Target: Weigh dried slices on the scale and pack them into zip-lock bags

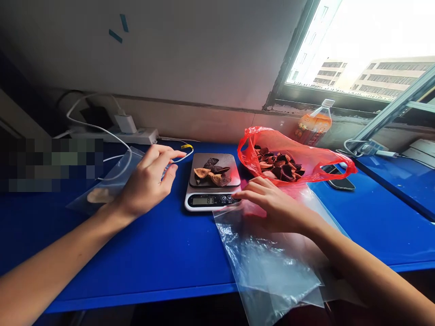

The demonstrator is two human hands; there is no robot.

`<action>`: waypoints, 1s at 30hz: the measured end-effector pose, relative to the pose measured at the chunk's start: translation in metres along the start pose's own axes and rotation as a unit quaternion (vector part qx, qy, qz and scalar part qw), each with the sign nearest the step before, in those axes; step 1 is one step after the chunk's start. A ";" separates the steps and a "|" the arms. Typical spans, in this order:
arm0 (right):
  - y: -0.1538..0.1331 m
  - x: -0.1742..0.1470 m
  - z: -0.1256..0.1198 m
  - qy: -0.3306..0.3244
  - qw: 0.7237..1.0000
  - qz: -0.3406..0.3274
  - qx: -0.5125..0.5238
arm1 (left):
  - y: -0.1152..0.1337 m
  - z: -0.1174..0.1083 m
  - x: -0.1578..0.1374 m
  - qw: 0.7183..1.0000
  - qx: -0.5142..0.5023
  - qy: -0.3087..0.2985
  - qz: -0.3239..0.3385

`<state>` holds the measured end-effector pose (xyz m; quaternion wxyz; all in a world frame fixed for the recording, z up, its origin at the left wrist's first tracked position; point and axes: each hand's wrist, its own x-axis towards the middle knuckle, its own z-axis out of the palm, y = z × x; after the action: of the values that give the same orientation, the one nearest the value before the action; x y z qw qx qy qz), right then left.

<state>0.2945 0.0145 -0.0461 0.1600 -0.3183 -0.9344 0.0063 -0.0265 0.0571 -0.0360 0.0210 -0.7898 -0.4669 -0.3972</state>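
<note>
A small white kitchen scale [212, 203] stands on the blue table. Several dried, brown curled pieces [212, 172], which look like dried peel or husk, lie on its metal plate, and the display seems to read 8.1. My right hand [268, 199] reaches in from the right, its forefinger stretched to the buttons at the scale's lower right edge. Left of the scale hovers my left hand [149, 181], thumb and fingers apart, beside a white cable with a yellow tag [186, 147]. Beyond my right hand, a red plastic bag [312, 163] gapes around more dried pieces [280, 165].
Clear plastic bags [272, 262] lie under my right hand and overhang the table's front edge. Another clear bag [98, 194] holds a pale piece at left. A power strip [142, 136], a drink bottle [316, 122] and a phone [341, 181] lie farther back.
</note>
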 end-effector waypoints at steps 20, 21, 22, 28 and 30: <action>-0.001 0.004 0.010 0.046 0.999 -0.015 -0.021 | 0.028 -0.008 -0.010 0.999 -0.035 0.022 0.012; 0.000 0.004 0.011 0.046 0.999 -0.013 -0.021 | 0.026 -0.008 -0.010 0.999 -0.032 0.031 0.002; 0.000 0.005 0.011 0.043 0.999 -0.011 -0.021 | 0.024 -0.007 -0.011 0.999 -0.028 0.038 -0.011; 0.000 0.005 0.011 0.025 1.000 -0.002 -0.014 | 0.010 0.006 -0.005 0.996 -0.009 -0.009 -0.084; 0.000 0.005 0.011 0.021 1.000 -0.003 -0.014 | 0.008 0.013 0.002 0.993 -0.020 -0.057 -0.099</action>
<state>0.2872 0.0188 -0.0550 0.1751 -0.3174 -0.9319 -0.0136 -0.0118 0.0589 -0.0413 -0.0606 -0.7614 -0.5350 -0.3609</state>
